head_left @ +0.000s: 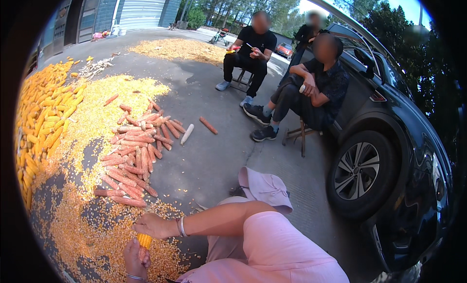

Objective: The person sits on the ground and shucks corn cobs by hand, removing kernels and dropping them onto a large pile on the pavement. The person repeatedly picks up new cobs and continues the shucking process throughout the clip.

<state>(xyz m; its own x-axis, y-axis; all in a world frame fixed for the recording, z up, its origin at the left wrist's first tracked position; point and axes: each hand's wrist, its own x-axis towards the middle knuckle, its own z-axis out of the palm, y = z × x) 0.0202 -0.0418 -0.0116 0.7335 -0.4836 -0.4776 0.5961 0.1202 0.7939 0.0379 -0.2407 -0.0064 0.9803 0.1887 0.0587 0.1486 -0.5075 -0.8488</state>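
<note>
My left hand (134, 257) is closed round the lower end of a partly shelled corn cob (144, 240), low in the head view. Yellow kernels still cover its upper part, while reddish bare cob shows below. From the right, my right hand (154, 226) closes over the cob's top end, its fingertips partly hidden. Under both hands lie loose corn kernels (104, 227), spread across the ground. Just beyond them rests a heap of reddish bare cobs (138, 151), with one pale cob (187, 134) at its right side.
Unshelled ears of corn (46, 112) are piled at the left. Two people (252, 44) (321, 83) sit on stools ahead; another person (304, 35) stands behind. A dark car (404, 146) stands at the right. A pink cloth item (265, 188) is beyond my knees. More kernels (177, 50) lie farther off.
</note>
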